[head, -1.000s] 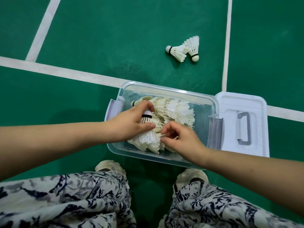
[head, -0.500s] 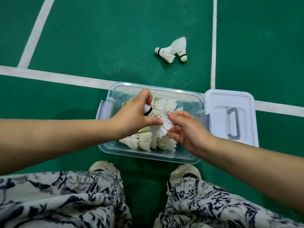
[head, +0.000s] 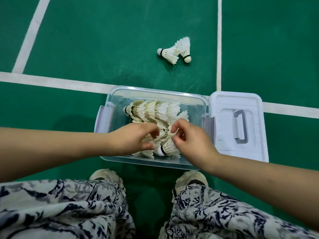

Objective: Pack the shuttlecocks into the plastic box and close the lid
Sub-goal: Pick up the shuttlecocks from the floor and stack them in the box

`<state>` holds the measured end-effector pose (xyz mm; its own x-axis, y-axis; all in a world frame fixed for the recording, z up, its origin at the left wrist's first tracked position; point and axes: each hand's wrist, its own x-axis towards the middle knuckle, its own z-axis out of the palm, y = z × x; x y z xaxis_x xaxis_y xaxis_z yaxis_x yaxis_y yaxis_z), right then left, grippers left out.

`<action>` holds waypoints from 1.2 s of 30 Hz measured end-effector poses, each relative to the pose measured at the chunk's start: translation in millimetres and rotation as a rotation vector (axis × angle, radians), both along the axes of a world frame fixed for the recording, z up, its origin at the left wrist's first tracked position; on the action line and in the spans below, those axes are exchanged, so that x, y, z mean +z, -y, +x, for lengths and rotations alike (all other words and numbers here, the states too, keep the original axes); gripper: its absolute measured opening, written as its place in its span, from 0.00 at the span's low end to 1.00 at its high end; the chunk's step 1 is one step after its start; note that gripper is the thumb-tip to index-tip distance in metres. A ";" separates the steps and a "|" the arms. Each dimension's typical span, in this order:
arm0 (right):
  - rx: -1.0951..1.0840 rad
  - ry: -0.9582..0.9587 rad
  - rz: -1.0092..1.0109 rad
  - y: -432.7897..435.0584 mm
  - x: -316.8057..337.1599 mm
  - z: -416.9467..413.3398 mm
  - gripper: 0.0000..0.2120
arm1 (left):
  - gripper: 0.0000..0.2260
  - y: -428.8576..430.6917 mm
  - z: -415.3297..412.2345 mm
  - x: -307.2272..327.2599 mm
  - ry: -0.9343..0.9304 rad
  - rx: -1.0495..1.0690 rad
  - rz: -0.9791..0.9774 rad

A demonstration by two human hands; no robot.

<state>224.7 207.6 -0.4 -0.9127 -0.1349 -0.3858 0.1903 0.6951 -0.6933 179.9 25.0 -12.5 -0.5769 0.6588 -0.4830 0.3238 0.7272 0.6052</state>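
Note:
A clear plastic box (head: pixel 155 89) stands on the green floor in front of my feet. Inside it lies a nested row of white shuttlecocks (head: pixel 151 111) and more beneath my hands. One shuttlecock (head: pixel 168 147) lies near the front wall with its cork pointing left. My right hand (head: pixel 193 142) pinches its feather skirt between thumb and forefinger. My left hand (head: pixel 131 138) rests on the pile with curled, parted fingers, its thumb beside the cork. Two shuttlecocks (head: pixel 170 53) (head: pixel 183 47) lie on the floor beyond the box. The white lid (head: pixel 250 104) lies flat against the box's right side.
White court lines (head: pixel 51 82) cross the floor behind the box and run away on the right. My shoes (head: pixel 105 175) stand just in front of the box, with patterned trousers (head: pixel 69 209) below. Grey latches (head: pixel 101 118) hang on both box ends.
The shuttlecock that my left hand held up has come down to the box's front. Both hands have dropped lower into the box, and the right one has closed on its feathers.

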 end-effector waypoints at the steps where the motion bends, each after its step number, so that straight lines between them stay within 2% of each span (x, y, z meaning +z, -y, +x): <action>1: -0.003 0.023 0.002 0.4 -3.3 0.9 0.07 | 0.14 0.5 -0.6 -0.3 -0.010 -0.028 -0.014; 4: -0.046 0.094 -0.024 3.6 -12.1 2.9 0.12 | 0.13 1.2 -2.0 0.2 -0.044 -0.075 -0.025; 7: -0.156 0.172 -0.134 9.3 -19.2 4.3 0.14 | 0.13 1.8 -2.5 1.5 -0.043 -0.067 -0.006; 12: -0.262 0.276 -0.237 12.8 -29.1 3.0 0.15 | 0.13 3.8 -4.5 0.9 -0.019 -0.038 0.003; 18: -0.278 0.338 -0.251 15.5 -34.4 1.2 0.15 | 0.14 6.9 -5.2 0.9 0.034 -0.052 -0.012; 26: -0.460 0.451 -0.509 20.0 -33.0 3.3 0.15 | 0.14 10.0 -5.4 3.6 0.036 -0.018 0.008; 32: -0.323 0.492 -0.393 24.5 -36.4 0.5 0.18 | 0.15 11.2 -3.3 3.0 0.038 -0.028 -0.010; 36: -0.285 0.463 -0.313 21.6 -34.6 -2.1 0.12 | 0.14 11.1 -4.9 5.3 0.029 -0.025 -0.008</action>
<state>222.6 186.0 -34.9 -0.6773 -0.0815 -0.7312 0.6675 0.3498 -0.6573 175.0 13.9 -7.2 -0.5458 0.6692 -0.5042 0.3249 0.7237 0.6089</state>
